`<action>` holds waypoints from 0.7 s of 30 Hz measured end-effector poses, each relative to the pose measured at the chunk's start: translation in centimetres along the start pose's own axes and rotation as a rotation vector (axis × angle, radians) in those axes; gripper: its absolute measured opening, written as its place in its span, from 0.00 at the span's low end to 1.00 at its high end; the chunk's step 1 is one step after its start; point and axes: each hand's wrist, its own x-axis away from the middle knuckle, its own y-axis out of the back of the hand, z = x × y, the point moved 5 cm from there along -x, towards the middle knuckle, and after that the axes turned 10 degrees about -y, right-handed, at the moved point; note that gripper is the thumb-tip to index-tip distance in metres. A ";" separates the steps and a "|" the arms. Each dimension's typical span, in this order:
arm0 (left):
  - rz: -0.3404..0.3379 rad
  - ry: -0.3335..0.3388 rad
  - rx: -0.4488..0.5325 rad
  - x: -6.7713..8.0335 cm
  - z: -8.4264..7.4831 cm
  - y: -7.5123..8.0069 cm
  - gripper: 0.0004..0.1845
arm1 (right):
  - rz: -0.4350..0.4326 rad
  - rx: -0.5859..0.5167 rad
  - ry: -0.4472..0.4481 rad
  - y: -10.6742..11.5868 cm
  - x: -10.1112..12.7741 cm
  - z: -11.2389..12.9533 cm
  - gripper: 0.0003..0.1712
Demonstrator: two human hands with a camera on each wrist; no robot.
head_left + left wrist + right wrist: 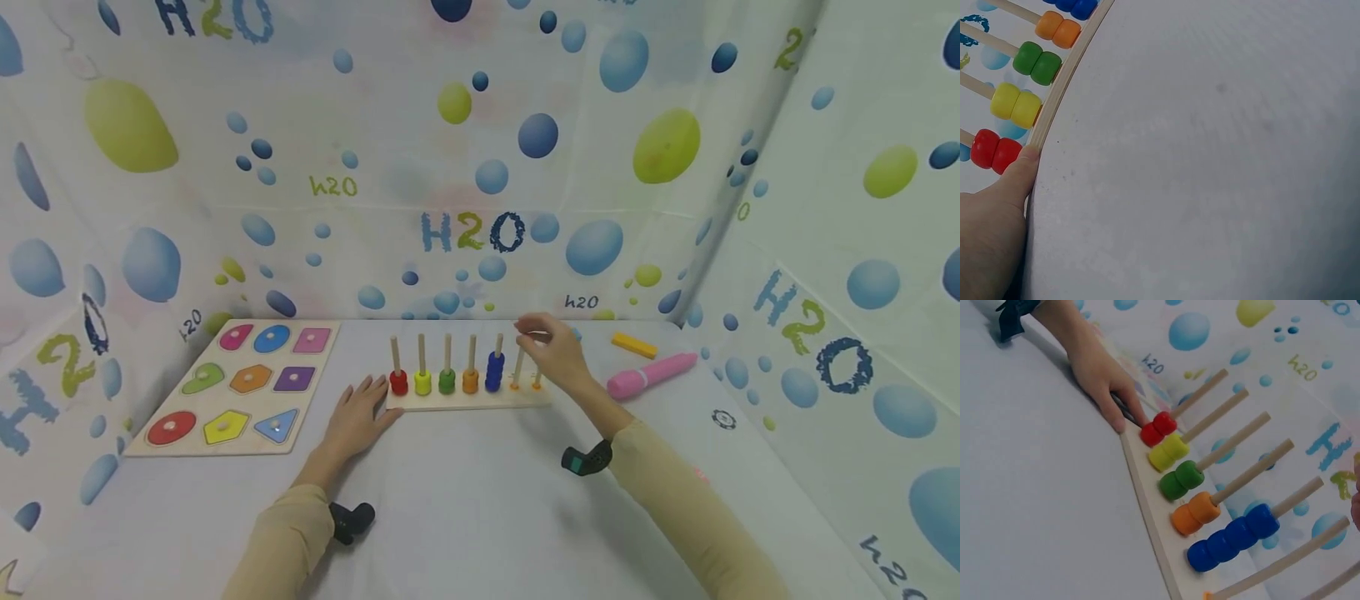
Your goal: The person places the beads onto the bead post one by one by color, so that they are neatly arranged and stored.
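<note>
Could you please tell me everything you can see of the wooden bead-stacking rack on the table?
The bead rack is a long, pale wooden base board lying flat on the white table, with upright wooden pegs in a row. From its left end the pegs carry two red beads, two yellow, two green, two orange and four blue beads; the last pegs look nearly bare, with small orange bits at their feet. The left hand touches the board's left end; the right hand is at the top of the right-end pegs.
</note>
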 end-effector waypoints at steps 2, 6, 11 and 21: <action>0.000 -0.001 -0.002 0.0 0.1 0.0 0.38 | -0.021 -0.025 0.023 0.7 0.8 -0.5 0.13; 0.002 -0.002 -0.009 0.0 0.3 0.1 0.38 | -0.049 -0.092 0.010 2.2 3.0 -1.0 0.12; -0.003 -0.002 -0.001 0.1 0.6 0.3 0.38 | -0.034 -0.112 -0.101 3.8 6.1 -2.5 0.12; -0.004 -0.002 0.005 0.0 1.1 0.4 0.39 | -0.052 -0.006 -0.185 5.3 9.2 -7.8 0.11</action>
